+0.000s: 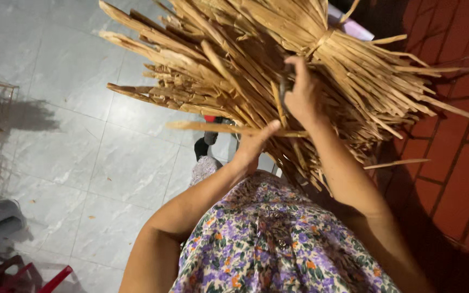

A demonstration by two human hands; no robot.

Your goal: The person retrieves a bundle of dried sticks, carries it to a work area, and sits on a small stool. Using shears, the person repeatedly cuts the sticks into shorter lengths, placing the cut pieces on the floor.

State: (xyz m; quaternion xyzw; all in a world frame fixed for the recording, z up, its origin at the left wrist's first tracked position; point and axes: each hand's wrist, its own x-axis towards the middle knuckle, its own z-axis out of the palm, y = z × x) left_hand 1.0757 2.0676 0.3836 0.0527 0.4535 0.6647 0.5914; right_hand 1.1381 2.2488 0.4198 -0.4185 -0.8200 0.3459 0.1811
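On a grey tiled floor point(82, 135), the left hand point(253, 144) pinches one strip point(213, 127) to draw it level, while the right hand point(299, 95) closes around a dark tool, steadying the tied bundle point(234, 54) above the lap.

One head-worn view, looking steeply down and tilted over the person's own front.

The scene is seen from a single camera carried on the head, pointed down past the flower-printed clothing point(278, 244) at the bottom edge, so both forearms are seen rising from below into the middle of the frame. The left hand point(253, 144) and right hand point(299, 92) are viewed from close by, with the bundle of dry strips point(256, 59) filling the upper half. The horizon is rolled: grey tiled floor point(82, 152) is shown on the left, red tiled floor point(451, 163) on the right. No second view is supplied, so nothing is shared.
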